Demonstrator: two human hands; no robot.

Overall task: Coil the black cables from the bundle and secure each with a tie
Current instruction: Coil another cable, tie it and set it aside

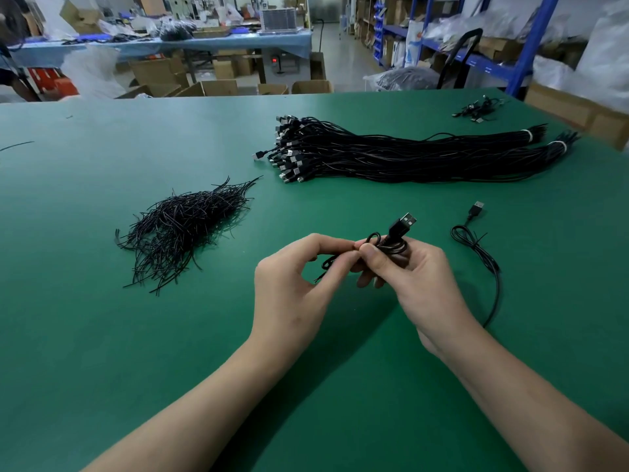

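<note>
Just above the mat [102,335], btwn both hands, the coiled cable [391,247] is clamped in the R hand [415,277], plug [405,223] pointing up-away, while the L hand [289,284] pinches prob. a tie [327,263] at its left side.

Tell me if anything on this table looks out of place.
One cable lies loose right of the right hand, barely looped, its tail trailing away. One plug sticks out left of the bundle, and what looks like a stray tie lies far left, apart from the tie pile.
</note>
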